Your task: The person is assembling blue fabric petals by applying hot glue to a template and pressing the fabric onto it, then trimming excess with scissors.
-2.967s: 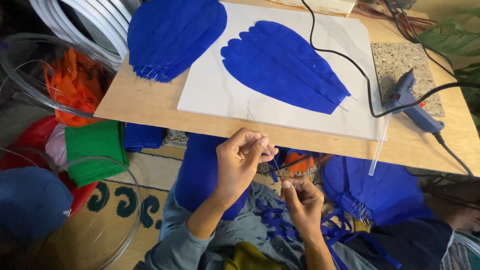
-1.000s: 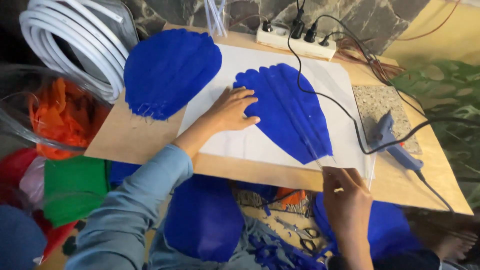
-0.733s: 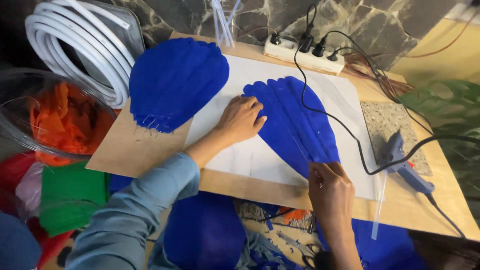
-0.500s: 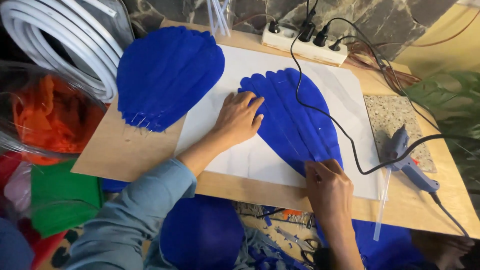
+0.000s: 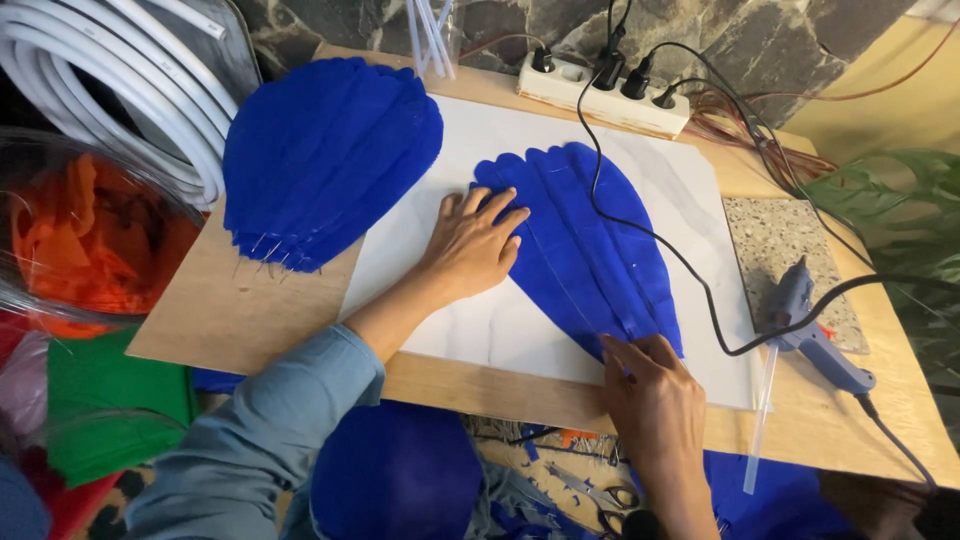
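My left hand [image 5: 478,245] lies flat, fingers spread, on the blue fan shape [image 5: 585,245], mid white sheet [image 5: 470,330]. Right hand [image 5: 655,395], fingers curled, pinches its narrow tip nr the surface [image 5: 250,320] edge.

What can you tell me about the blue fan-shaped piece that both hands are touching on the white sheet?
The blue fan-shaped piece is deep blue, built from long overlapping strips like thin paper or fabric. Its far edge is wide and scalloped; it narrows to a point near the table's front. It lies flat on the white sheet. The left hand presses flat on its left edge, the right hand touches its narrow tip, and a black cable crosses over it.
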